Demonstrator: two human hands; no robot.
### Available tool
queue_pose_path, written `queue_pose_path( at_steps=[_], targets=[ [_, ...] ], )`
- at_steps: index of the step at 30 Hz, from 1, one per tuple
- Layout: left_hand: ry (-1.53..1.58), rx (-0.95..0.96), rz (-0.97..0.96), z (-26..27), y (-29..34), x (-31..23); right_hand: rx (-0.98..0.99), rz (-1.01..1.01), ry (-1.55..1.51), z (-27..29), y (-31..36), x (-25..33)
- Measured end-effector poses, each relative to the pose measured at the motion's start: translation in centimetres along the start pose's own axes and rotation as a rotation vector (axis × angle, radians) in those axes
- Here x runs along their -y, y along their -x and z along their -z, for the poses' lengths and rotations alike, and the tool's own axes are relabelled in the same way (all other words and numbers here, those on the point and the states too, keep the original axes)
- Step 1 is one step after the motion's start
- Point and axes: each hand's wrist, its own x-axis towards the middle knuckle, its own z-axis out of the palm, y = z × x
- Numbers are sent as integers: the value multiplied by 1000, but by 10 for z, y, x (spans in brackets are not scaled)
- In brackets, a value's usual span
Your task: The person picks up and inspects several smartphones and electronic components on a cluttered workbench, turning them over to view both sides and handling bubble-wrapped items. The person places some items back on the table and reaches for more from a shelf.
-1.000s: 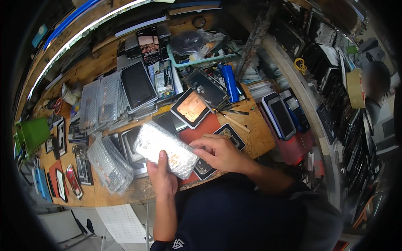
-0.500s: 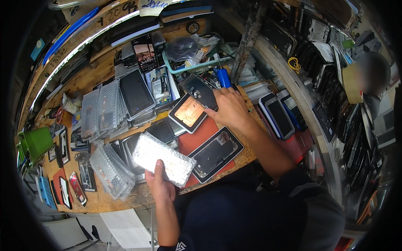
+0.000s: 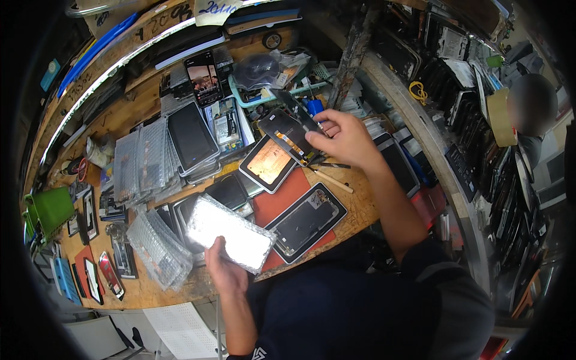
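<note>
My left hand [image 3: 223,268] holds a phone screen wrapped in clear bubble wrap [image 3: 230,233] above the bench's near edge. My right hand [image 3: 343,140] reaches to the back of the bench, its fingers pinching the edge of a dark phone part [image 3: 287,133] with an orange ribbon. Close to that hand is a blue tool handle [image 3: 314,108]. A black phone screen [image 3: 306,221] lies flat on a red mat [image 3: 282,197] between my two hands. A screen panel with an orange-brown back [image 3: 267,163] lies just behind the mat.
The wooden bench [image 3: 357,207] is crowded with phone screens, tablets [image 3: 192,138] and stacks of bubble-wrapped parts [image 3: 157,247]. A lit phone [image 3: 203,77] stands at the back. A green box [image 3: 49,208] sits far left. Shelves of parts run along the right, where another person [image 3: 533,111] stands.
My right hand left the wrapped screen, reached to the back of the bench and took hold of the dark phone part. My left hand kept the wrapped screen nearly still.
</note>
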Motion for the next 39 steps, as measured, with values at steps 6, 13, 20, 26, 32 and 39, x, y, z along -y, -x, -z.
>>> queue_pose_path(
  at_steps=[6, 13, 20, 26, 32, 39],
  targets=[
    [-74, -18, -56, -7, 5, -3, -90, 193, 595, -38, 18, -1],
    [-5, 38, -29, -7, 8, -6, -30, 203, 767, -51, 13, -5],
    [-22, 115, -32, -13, 9, 2, -56, 132, 565, -40, 6, 15],
    [75, 156, 42, -28, 5, 5, 121, 328, 46, -44, 70, 54],
    [-41, 164, -44, -55, 2, 10, 118, 606, 360, -92, 115, 70],
    [9, 54, -115, -53, -28, -36, 5, 594, 135, -77, 117, 49]
  ],
)
